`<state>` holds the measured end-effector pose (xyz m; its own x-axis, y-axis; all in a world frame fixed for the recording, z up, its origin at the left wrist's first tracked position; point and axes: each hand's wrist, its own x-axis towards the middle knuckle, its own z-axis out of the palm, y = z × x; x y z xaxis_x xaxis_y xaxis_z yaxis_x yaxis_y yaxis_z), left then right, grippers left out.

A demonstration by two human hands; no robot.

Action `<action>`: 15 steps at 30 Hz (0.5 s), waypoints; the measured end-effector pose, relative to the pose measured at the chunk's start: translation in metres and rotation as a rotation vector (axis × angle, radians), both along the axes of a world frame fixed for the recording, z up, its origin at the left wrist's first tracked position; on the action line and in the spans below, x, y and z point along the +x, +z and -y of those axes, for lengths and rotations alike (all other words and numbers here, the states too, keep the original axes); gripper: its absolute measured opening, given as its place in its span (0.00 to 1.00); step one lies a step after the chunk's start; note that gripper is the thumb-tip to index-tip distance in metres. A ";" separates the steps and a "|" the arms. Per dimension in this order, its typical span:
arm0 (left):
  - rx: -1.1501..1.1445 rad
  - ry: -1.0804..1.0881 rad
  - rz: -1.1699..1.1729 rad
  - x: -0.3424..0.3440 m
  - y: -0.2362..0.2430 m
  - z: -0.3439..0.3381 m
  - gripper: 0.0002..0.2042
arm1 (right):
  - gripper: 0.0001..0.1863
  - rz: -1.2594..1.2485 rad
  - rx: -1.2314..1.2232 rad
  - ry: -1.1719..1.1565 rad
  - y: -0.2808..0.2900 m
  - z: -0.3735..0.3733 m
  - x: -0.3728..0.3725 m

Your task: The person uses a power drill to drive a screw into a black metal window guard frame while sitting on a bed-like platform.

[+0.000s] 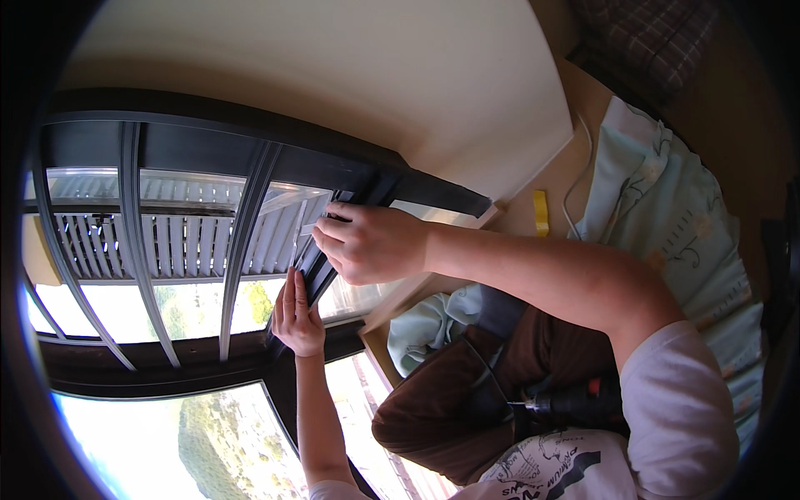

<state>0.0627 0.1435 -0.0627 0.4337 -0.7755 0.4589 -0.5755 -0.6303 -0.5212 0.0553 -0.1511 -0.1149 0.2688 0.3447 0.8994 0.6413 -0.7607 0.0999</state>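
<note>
My right hand (pixel 371 243) reaches in from the right, its fingers curled in at the edge of a dark window frame (pixel 315 279). What its fingertips hold, if anything, is hidden. Below it, my left hand (pixel 297 318) is raised against the same frame with fingers stretched upward and close together. A thin pale strip or rod (pixel 298 237) runs between the fingertips of both hands; its kind is unclear. A black and red power drill (pixel 583 402) with a thin bit lies across my lap, apart from both hands.
Dark window bars (pixel 240 242) cross the left side, with grey louvres (pixel 179 246) beyond. A pale wall (pixel 333 67) rises above. Light blue patterned bedding (pixel 692 225) lies at right, near a yellow object (pixel 541 212) and a thin cable (pixel 575 196). My legs (pixel 433 408) are folded below.
</note>
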 end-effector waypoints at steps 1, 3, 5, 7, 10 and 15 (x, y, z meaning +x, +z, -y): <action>-0.002 0.000 -0.003 0.000 0.000 0.001 0.26 | 0.15 0.000 -0.005 0.002 0.001 0.001 0.000; 0.000 0.005 -0.004 0.000 0.001 0.001 0.26 | 0.15 -0.006 -0.013 0.006 0.001 0.002 -0.001; 0.008 0.013 0.000 0.000 0.001 -0.001 0.26 | 0.15 0.003 0.014 0.010 0.000 0.000 0.001; 0.012 0.014 0.006 0.000 0.001 -0.001 0.26 | 0.15 0.003 0.020 0.009 0.000 0.000 0.000; 0.008 0.013 0.003 -0.001 0.000 0.000 0.26 | 0.15 -0.008 -0.009 0.001 0.000 0.001 0.000; -0.013 0.007 0.001 0.000 -0.002 0.001 0.24 | 0.16 0.016 -0.004 -0.008 -0.001 0.002 0.000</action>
